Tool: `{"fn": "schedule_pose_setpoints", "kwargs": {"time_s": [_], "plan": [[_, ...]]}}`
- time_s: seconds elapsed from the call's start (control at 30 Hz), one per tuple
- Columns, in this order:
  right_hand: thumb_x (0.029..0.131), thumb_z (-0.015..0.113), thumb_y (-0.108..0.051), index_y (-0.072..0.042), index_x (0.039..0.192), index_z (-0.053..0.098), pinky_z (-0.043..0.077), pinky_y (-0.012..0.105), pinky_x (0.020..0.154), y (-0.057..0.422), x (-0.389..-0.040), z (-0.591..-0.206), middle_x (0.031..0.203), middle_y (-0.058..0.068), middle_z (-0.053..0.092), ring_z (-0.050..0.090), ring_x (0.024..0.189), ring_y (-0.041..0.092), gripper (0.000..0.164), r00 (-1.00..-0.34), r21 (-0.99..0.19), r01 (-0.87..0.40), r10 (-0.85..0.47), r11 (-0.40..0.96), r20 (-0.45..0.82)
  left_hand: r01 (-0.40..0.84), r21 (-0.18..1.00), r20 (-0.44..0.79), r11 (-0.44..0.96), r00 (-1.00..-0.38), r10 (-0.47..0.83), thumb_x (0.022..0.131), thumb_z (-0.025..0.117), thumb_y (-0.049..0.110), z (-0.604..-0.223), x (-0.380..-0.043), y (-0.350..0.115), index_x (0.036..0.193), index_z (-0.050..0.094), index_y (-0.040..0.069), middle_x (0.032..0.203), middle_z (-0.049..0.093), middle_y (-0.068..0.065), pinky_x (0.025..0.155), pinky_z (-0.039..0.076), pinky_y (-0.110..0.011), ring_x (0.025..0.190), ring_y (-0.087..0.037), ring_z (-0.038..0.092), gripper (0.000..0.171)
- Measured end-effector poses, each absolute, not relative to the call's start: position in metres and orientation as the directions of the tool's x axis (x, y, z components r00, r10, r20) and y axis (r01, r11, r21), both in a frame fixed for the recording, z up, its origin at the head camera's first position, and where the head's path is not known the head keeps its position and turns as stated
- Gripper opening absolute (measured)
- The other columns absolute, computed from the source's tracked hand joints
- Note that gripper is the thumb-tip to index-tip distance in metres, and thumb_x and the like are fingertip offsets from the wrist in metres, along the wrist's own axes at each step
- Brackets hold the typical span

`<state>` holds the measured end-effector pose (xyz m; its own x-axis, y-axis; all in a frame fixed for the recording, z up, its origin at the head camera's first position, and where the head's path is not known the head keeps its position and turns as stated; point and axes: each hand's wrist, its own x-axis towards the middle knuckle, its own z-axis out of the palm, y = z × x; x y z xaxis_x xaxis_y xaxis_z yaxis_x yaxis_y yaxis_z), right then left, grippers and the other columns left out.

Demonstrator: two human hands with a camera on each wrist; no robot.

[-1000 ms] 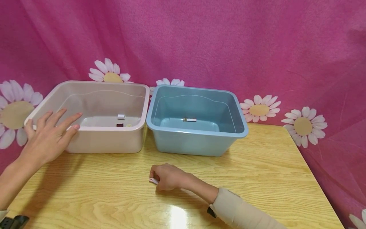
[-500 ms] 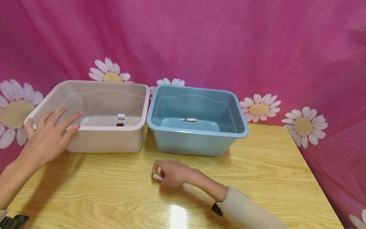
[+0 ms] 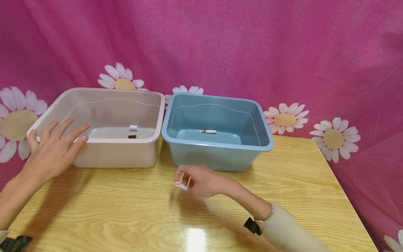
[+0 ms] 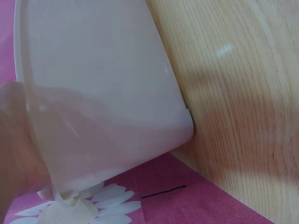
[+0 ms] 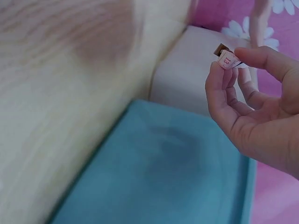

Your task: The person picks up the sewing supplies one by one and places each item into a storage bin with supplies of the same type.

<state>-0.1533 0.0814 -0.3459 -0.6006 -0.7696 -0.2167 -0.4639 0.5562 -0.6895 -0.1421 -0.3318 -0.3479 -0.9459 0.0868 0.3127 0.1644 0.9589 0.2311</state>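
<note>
In the head view my right hand (image 3: 204,181) pinches a small folded strip (image 3: 181,186) above the table, just in front of the blue bin (image 3: 217,157). The right wrist view shows this strip (image 5: 227,59) as whitish, printed with red figures like a piece of measuring tape, with a brownish-gold end. Thumb and index finger hold it; the other fingers are bent. At the left, my left hand (image 3: 55,150) rests on the near rim of the beige bin (image 3: 116,154), fingers spread over its inside. From the left wrist view, part of that hand (image 4: 18,144) touches the rim.
Inside the beige bin lie a white cylinder (image 3: 133,128), a dark red piece (image 3: 132,137) and a small pale yellowish ring (image 3: 142,137). A small white strip with a brownish end (image 3: 209,131) lies in the blue bin. A pink flowered cloth (image 3: 220,45) hangs behind the wooden table (image 3: 110,210).
My right hand has lifted the folded strip off the tabletop area and moved it right and toward the blue bin. The left hand has stayed on the beige bin's rim.
</note>
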Motion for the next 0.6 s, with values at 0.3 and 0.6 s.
{"fn": "schedule_pose_setpoints", "kwargs": {"time_s": [0.3,0.6], "plan": [[0.082,0.064,0.012,-0.017,0.108,0.057,0.052,0.030,0.077,0.112,-0.156,-0.307,0.093,0.000,0.061,0.062,0.085,0.015,0.039,-0.602,-0.721,-0.478,-0.785,0.502,-0.147,0.160,0.231,0.300,0.960,-0.950,0.086,0.108,0.031,0.045,-0.348,-0.144,-0.332,0.150,0.043,0.021,0.154,0.027,-0.027,0.098,-0.008,-0.079,0.137,-0.060,0.013,0.050],[0.087,0.062,0.010,-0.018,0.109,0.057,0.055,0.033,0.079,0.145,-0.161,-0.282,0.097,0.002,0.060,0.065,0.085,0.015,0.036,-0.654,-0.707,-0.489,-0.751,0.511,-0.091,0.167,0.238,0.300,0.957,-0.950,0.091,0.108,0.031,0.046,-0.347,-0.143,-0.332,0.150,0.043,0.022,0.155,0.027,-0.027,0.098,-0.008,-0.079,0.136,-0.060,0.014,0.050]]}}
